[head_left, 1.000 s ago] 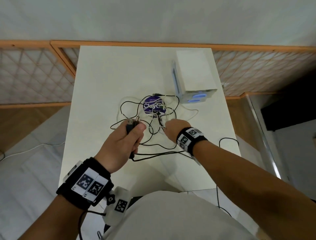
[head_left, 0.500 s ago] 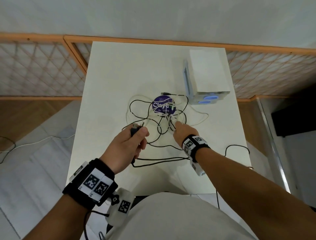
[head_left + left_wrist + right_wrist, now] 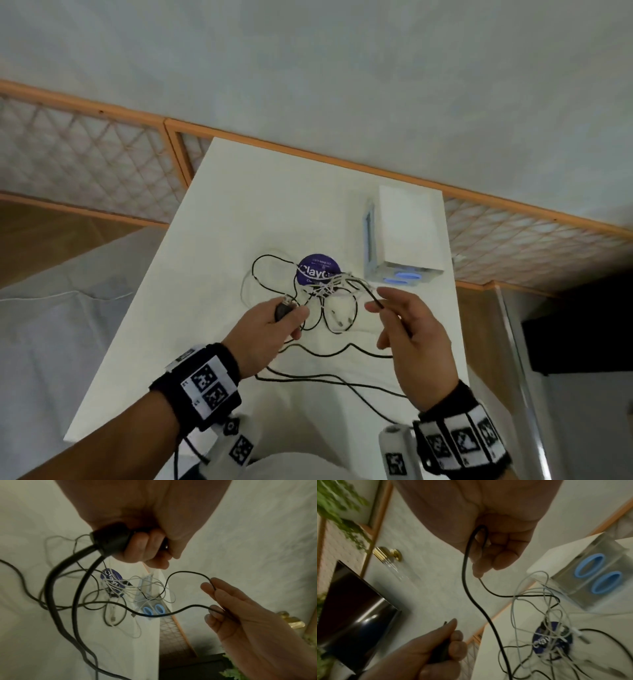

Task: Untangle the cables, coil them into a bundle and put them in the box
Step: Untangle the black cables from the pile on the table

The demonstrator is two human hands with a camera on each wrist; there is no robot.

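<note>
Left grip (image 3: pixel 270 323) clenches black plug (image 3: pixel 283 309) — right grip (image 3: pixel 412 337) pinches black cable (image 3: pixel 373 297) above tangle (image 3: pixel 325 291).

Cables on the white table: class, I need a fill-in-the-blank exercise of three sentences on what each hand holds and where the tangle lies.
1. The left hand grips a black ____ with metal prongs.
2. The right hand pinches a thin ____ cable.
3. The knot of white cables lies over a round ____ disc beside the box.

Missing words: plug; black; purple
</note>
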